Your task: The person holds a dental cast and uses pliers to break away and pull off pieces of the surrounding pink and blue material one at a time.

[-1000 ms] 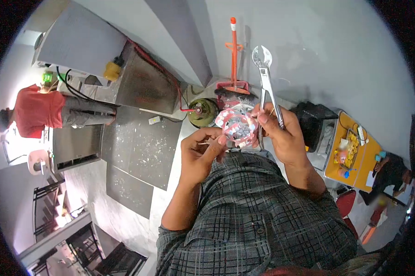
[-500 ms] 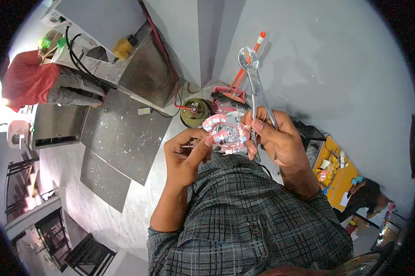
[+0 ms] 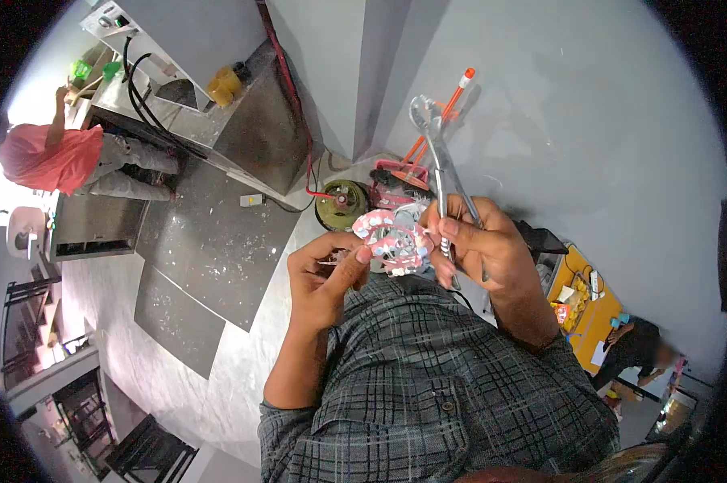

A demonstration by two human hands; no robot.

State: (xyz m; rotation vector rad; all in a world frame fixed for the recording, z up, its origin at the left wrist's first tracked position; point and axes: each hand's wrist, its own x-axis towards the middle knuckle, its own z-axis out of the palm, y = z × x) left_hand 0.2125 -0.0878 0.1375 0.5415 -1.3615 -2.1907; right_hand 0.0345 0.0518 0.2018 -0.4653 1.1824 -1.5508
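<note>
Pink dentures (image 3: pixel 391 241) set with pale teeth, with a whitish branching structure among them, hang in front of my chest. My left hand (image 3: pixel 329 270) is closed on their left side, thumb pressed on the pink edge. In my right hand (image 3: pixel 488 245) are metal pliers (image 3: pixel 436 153), their broad rounded, white-smeared head pointing up and their two handles slanting through my fingers. The right thumb and fingertips are right at the dentures' right edge. Small white residue shows near the left fingers.
A green gas cylinder (image 3: pixel 341 203) with a red hose stands below, beside a pink dustpan (image 3: pixel 395 179) and an orange-handled broom (image 3: pixel 452 101). One person in a red shirt (image 3: pixel 53 153) stands at a counter on the left; another in dark clothes (image 3: pixel 633 346) is beside a yellow table (image 3: pixel 597 318).
The pliers' head has tilted slightly left and down. Both hands keep their holds on the dentures and pliers. The red-shirted person has raised an arm, and the view has shifted a little.
</note>
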